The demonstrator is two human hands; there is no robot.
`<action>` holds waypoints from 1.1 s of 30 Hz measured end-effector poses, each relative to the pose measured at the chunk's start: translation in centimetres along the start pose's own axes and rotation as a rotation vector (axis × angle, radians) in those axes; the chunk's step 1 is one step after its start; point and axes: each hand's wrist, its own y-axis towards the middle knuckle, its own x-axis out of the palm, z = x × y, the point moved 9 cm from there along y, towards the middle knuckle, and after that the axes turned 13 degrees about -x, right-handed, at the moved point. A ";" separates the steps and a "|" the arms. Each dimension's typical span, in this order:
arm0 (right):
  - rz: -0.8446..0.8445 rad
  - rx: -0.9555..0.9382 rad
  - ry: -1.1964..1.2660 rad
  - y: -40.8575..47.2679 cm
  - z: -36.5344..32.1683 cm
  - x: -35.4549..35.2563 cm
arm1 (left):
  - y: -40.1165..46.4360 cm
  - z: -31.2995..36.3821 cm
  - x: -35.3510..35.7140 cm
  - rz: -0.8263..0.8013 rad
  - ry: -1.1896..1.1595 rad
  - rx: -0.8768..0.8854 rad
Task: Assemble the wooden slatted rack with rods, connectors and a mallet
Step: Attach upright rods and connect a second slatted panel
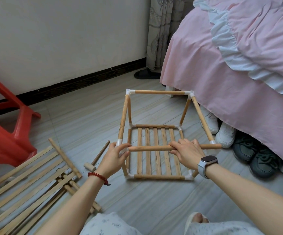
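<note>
Your left hand (116,154) grips the white connector (122,146) at the near left top corner of the rack (157,133); thumb and fingers wrap around it. Your right hand (186,152) curls over the near top rod (154,148), knuckles up, wrist bent down from a long reach. The rod's left end sits at the connector's socket; whether it is fully seated, you cannot tell. Its right end passes over the right corner connector (212,142).

Progress, judged: bottom frame with slats is done, the uprights are in, and three top rods are joined. The near top rod is the step in hand. The upper slats are not yet fitted.

Spare slats and rods (27,182) lie in a heap on the floor to your left. The mallet (90,166) lies between heap and rack, untouched.
</note>
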 end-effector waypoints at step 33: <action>-0.268 0.049 0.502 11.1 -22.9 19.9 | -8.8 -34.0 -5.7 0.236 0.119 -0.736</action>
